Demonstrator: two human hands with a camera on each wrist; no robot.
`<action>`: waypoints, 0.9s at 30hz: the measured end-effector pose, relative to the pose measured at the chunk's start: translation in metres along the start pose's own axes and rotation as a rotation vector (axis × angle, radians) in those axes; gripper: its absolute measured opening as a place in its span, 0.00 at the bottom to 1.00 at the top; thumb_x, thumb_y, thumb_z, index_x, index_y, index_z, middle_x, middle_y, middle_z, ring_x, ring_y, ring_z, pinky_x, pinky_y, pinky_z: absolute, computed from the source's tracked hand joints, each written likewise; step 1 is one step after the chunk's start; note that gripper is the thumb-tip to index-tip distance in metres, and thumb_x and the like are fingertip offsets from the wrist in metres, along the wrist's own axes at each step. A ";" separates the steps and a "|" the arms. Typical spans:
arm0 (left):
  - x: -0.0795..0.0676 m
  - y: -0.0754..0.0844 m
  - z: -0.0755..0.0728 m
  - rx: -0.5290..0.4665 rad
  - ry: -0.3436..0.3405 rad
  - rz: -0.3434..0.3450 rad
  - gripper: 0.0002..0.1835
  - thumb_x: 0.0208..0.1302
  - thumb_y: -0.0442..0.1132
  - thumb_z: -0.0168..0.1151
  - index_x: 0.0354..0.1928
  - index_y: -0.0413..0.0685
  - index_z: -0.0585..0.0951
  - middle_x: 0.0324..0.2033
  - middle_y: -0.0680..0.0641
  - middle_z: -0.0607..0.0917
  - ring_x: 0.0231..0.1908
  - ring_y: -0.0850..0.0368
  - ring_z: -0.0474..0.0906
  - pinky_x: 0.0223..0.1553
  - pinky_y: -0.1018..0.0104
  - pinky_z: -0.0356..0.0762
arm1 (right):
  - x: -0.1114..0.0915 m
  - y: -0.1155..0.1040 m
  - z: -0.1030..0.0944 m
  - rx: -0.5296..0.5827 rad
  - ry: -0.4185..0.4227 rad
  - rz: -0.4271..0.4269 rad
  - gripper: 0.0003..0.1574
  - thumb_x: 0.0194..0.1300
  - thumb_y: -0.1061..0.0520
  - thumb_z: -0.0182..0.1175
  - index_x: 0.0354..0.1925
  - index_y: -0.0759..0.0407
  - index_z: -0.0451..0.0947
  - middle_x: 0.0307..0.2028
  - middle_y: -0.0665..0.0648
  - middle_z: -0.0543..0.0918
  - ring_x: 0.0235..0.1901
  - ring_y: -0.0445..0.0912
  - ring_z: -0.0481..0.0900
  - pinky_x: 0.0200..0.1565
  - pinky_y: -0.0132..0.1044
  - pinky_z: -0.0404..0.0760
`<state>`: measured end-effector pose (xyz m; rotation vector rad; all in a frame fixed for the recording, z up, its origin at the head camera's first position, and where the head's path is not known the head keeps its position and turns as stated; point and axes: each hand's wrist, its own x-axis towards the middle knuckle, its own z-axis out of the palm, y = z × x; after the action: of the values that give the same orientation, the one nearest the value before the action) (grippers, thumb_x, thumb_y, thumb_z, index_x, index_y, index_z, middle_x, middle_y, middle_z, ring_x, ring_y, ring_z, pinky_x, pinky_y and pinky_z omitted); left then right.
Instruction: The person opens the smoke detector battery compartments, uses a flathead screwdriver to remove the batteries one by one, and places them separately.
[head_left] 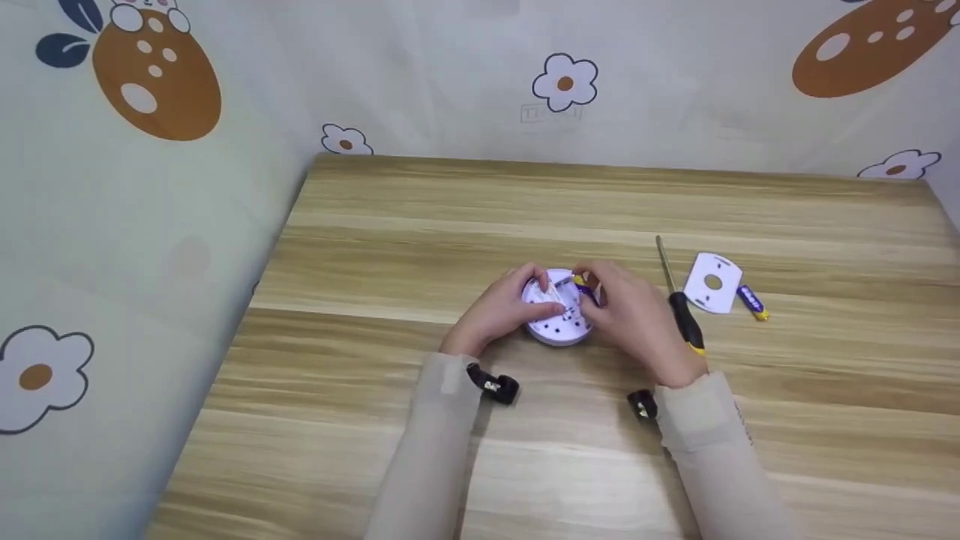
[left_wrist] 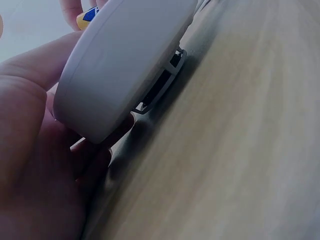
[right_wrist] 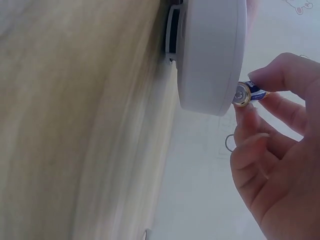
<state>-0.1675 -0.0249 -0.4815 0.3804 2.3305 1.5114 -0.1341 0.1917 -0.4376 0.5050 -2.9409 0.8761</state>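
A round white smoke alarm [head_left: 559, 330] is held just over the table, its back with the battery bay facing up. My left hand [head_left: 504, 306] grips its left side, the thumb lying across the back. In the left wrist view the casing [left_wrist: 120, 65] is tilted, and a dark vent shows underneath. My right hand [head_left: 634, 315] pinches a blue and yellow battery [right_wrist: 251, 93] between thumb and fingers at the alarm's right edge. The battery's flat end points toward the camera in the right wrist view.
Right of my hands lies a screwdriver [head_left: 684, 319] with a black and yellow handle. Past it are a white mounting plate [head_left: 701, 292] with a central hole and a second battery [head_left: 752, 303]. The wooden table [head_left: 420, 225] meets a patterned wall covering [head_left: 450, 75] at the back and left.
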 end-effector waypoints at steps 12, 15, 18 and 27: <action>0.002 -0.002 0.000 -0.047 -0.018 0.007 0.42 0.67 0.41 0.79 0.79 0.44 0.70 0.74 0.42 0.79 0.72 0.47 0.75 0.77 0.52 0.65 | -0.002 0.004 -0.013 0.065 0.005 0.035 0.24 0.73 0.64 0.65 0.65 0.67 0.81 0.48 0.64 0.87 0.43 0.56 0.87 0.46 0.56 0.86; 0.001 -0.002 0.000 -0.012 -0.021 -0.008 0.43 0.68 0.44 0.79 0.82 0.48 0.71 0.75 0.42 0.79 0.73 0.45 0.74 0.76 0.50 0.66 | -0.001 0.005 -0.017 0.088 0.003 0.042 0.23 0.74 0.64 0.65 0.65 0.67 0.81 0.48 0.64 0.87 0.45 0.56 0.87 0.47 0.57 0.87; 0.000 0.000 -0.001 0.004 -0.020 -0.034 0.41 0.69 0.46 0.78 0.81 0.50 0.73 0.74 0.42 0.78 0.72 0.43 0.73 0.76 0.47 0.66 | 0.000 0.006 -0.021 0.102 -0.004 0.055 0.23 0.74 0.64 0.64 0.65 0.67 0.81 0.49 0.65 0.86 0.46 0.57 0.87 0.49 0.57 0.87; -0.001 0.001 0.001 0.018 -0.010 -0.054 0.40 0.68 0.47 0.79 0.80 0.53 0.75 0.75 0.42 0.77 0.74 0.43 0.71 0.77 0.45 0.64 | -0.002 0.014 -0.030 0.113 0.020 0.083 0.24 0.75 0.65 0.62 0.67 0.68 0.80 0.50 0.67 0.86 0.47 0.59 0.86 0.52 0.58 0.85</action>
<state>-0.1660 -0.0246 -0.4809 0.3254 2.3292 1.4611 -0.1389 0.2194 -0.4197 0.3790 -2.9260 1.0543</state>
